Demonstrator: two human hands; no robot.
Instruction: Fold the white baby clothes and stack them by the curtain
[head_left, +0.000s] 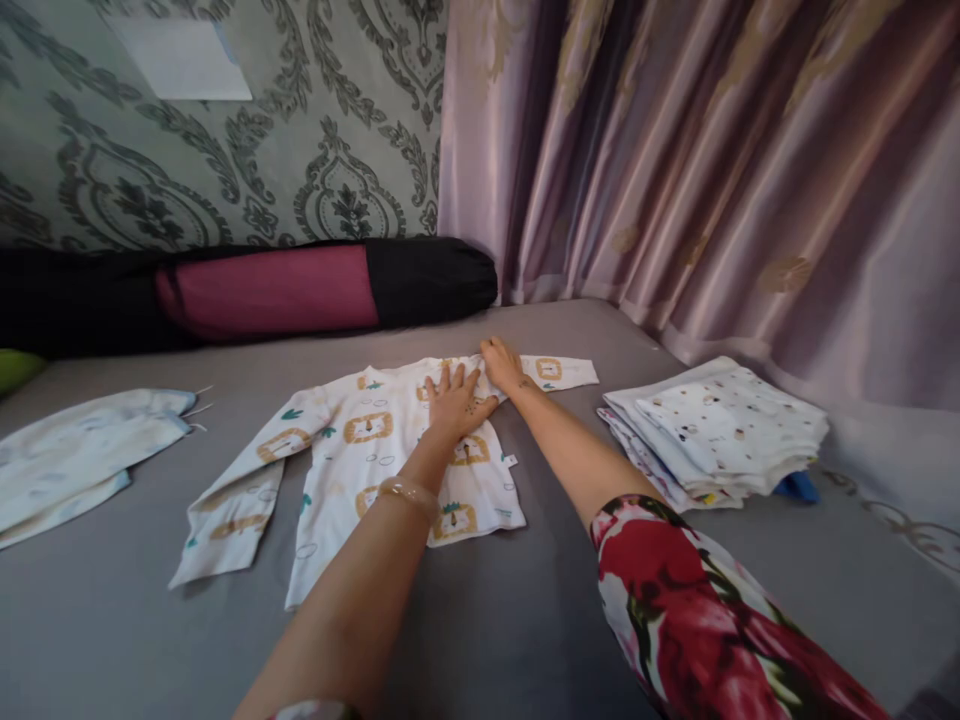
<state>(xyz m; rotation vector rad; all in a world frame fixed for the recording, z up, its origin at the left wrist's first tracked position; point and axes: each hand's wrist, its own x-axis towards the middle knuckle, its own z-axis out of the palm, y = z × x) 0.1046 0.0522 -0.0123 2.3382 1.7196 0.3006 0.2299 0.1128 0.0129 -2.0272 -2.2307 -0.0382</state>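
A small white long-sleeved shirt (405, 450) with tan lion faces and green leaves lies spread on the grey bed sheet. My left hand (456, 402), with a bangle on its wrist, rests flat on the upper chest of the shirt, fingers spread. Close beside it, my right hand (502, 366) has its fingers curled on the fabric where the right-hand sleeve meets the shoulder. That sleeve stretches out past my right hand, while the left-hand sleeve angles down toward me.
A pile of folded clothes (727, 430) sits to the right, near the purple curtain (585, 150). At the left lies a pale garment (82, 450) with thin ties. Along the patterned wall runs a long black and maroon bundle (277, 292). The grey sheet (525, 620) covers the bed.
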